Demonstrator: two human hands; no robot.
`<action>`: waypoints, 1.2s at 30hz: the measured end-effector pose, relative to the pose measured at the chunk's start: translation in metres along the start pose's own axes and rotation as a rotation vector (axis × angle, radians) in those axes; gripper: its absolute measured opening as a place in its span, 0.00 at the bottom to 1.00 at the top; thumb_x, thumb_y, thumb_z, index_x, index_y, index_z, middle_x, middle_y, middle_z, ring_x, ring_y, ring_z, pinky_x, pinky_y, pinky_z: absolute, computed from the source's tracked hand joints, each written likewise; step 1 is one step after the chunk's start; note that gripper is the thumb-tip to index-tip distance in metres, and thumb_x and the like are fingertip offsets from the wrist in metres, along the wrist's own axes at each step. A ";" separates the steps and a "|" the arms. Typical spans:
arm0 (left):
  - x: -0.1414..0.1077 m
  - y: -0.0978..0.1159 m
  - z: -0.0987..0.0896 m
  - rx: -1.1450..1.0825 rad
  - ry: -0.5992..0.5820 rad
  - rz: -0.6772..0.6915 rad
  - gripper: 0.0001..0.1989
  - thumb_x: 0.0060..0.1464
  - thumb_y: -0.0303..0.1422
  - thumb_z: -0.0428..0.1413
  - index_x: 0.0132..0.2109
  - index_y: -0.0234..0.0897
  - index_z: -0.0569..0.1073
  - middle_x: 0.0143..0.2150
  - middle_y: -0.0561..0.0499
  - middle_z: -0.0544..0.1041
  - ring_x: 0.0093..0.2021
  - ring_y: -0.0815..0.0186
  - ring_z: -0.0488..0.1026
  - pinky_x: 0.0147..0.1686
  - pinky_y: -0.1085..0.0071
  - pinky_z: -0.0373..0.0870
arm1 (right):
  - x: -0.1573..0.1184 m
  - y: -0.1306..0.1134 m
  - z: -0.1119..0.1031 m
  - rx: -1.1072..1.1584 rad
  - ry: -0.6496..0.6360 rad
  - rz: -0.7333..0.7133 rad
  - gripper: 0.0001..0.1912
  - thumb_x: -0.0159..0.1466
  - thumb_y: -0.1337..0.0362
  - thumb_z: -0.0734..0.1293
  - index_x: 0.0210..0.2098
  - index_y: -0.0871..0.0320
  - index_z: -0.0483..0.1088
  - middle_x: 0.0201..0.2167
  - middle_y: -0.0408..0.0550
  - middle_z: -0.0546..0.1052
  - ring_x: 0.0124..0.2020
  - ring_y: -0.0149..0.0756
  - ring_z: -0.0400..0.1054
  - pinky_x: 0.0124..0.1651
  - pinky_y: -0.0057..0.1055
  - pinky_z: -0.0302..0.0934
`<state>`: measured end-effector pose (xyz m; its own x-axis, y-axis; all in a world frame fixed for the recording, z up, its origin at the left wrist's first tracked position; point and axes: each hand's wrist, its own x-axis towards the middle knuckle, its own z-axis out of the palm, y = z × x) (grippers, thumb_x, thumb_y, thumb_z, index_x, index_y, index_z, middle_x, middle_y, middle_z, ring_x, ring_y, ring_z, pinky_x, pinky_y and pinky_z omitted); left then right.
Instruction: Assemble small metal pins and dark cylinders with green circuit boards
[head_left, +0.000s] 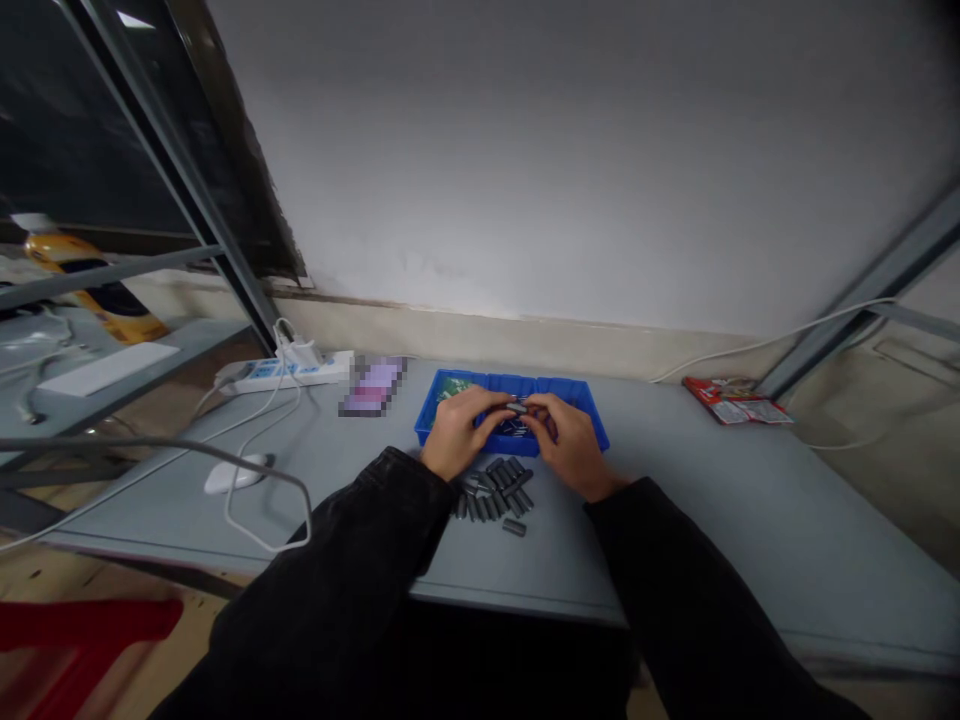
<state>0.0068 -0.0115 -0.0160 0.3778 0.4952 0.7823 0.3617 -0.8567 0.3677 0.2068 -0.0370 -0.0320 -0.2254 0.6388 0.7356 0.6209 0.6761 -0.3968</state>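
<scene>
In the head view, the left hand (457, 432) and right hand (570, 445) meet over a blue plastic tray (510, 383), their fingertips pinching a dark grey cylinder (516, 407) just above it. It looks small, stiff and smooth, best taken along its barrel. Loose cylinders (495, 495) lie on the table (675, 520) just in front of the tray; a red packet (735, 400) lies well right of it, its print unreadable.

You can see a tray of glossy blue plastic (510, 382), small dark grey pieces (495, 490) with matt finish, a smooth grey bench (712, 500), and black cloth sleeves (330, 540).
</scene>
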 end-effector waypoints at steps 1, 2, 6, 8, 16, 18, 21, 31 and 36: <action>0.000 0.000 0.000 0.000 -0.002 0.000 0.09 0.62 0.32 0.58 0.48 0.36 0.78 0.43 0.47 0.81 0.43 0.66 0.77 0.47 0.66 0.75 | 0.000 0.000 0.000 0.001 -0.001 0.001 0.07 0.70 0.63 0.63 0.46 0.55 0.70 0.37 0.46 0.77 0.36 0.36 0.72 0.42 0.33 0.66; 0.000 0.000 0.000 -0.002 -0.006 0.002 0.09 0.62 0.32 0.58 0.48 0.36 0.77 0.43 0.47 0.81 0.43 0.66 0.78 0.47 0.66 0.75 | 0.001 0.000 -0.001 0.002 -0.002 -0.004 0.06 0.71 0.63 0.62 0.44 0.55 0.70 0.36 0.46 0.77 0.36 0.36 0.72 0.42 0.32 0.66; 0.000 0.000 0.000 -0.027 -0.018 0.021 0.09 0.63 0.32 0.57 0.49 0.36 0.77 0.44 0.46 0.81 0.44 0.65 0.78 0.48 0.65 0.75 | 0.004 -0.002 -0.002 0.006 -0.021 -0.045 0.09 0.72 0.63 0.59 0.42 0.55 0.70 0.35 0.47 0.75 0.38 0.36 0.71 0.42 0.32 0.65; 0.000 0.001 0.000 -0.028 -0.012 0.024 0.09 0.63 0.32 0.57 0.48 0.36 0.78 0.43 0.46 0.81 0.44 0.65 0.78 0.47 0.65 0.75 | 0.003 -0.003 -0.003 0.011 -0.025 -0.051 0.09 0.73 0.63 0.58 0.43 0.55 0.70 0.35 0.47 0.75 0.38 0.37 0.72 0.42 0.33 0.65; 0.000 0.001 0.000 -0.018 -0.020 0.008 0.08 0.63 0.32 0.58 0.47 0.36 0.78 0.43 0.47 0.81 0.43 0.65 0.78 0.47 0.66 0.75 | 0.000 0.003 0.001 -0.005 -0.014 0.009 0.06 0.71 0.62 0.61 0.45 0.54 0.68 0.37 0.46 0.77 0.37 0.37 0.73 0.42 0.33 0.65; 0.000 0.001 0.000 -0.022 -0.025 0.010 0.08 0.63 0.32 0.58 0.47 0.36 0.78 0.43 0.46 0.81 0.43 0.64 0.78 0.47 0.66 0.75 | 0.001 0.002 0.000 -0.009 -0.025 -0.005 0.07 0.72 0.62 0.59 0.43 0.54 0.69 0.37 0.47 0.76 0.38 0.37 0.72 0.42 0.33 0.65; 0.000 0.002 0.000 -0.029 -0.016 0.018 0.08 0.63 0.33 0.58 0.46 0.36 0.78 0.43 0.47 0.81 0.43 0.65 0.78 0.47 0.66 0.75 | 0.003 0.000 -0.001 -0.012 -0.045 -0.029 0.09 0.73 0.63 0.58 0.42 0.54 0.69 0.37 0.48 0.76 0.39 0.37 0.72 0.43 0.33 0.65; -0.001 0.000 0.000 -0.030 -0.025 0.002 0.08 0.63 0.33 0.58 0.47 0.36 0.78 0.43 0.47 0.81 0.43 0.65 0.78 0.47 0.65 0.75 | 0.002 -0.001 -0.001 -0.012 -0.009 -0.007 0.08 0.72 0.63 0.59 0.43 0.54 0.70 0.37 0.47 0.76 0.39 0.37 0.72 0.43 0.33 0.64; -0.001 0.002 0.000 -0.032 -0.017 0.005 0.08 0.63 0.34 0.57 0.46 0.36 0.78 0.43 0.46 0.81 0.43 0.64 0.78 0.48 0.63 0.75 | 0.004 -0.002 -0.002 -0.056 -0.013 -0.049 0.10 0.73 0.62 0.58 0.42 0.55 0.70 0.37 0.48 0.76 0.40 0.39 0.70 0.44 0.37 0.62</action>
<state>0.0069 -0.0132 -0.0158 0.3938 0.4929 0.7759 0.3325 -0.8633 0.3797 0.2063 -0.0365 -0.0268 -0.2661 0.6104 0.7460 0.6495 0.6854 -0.3292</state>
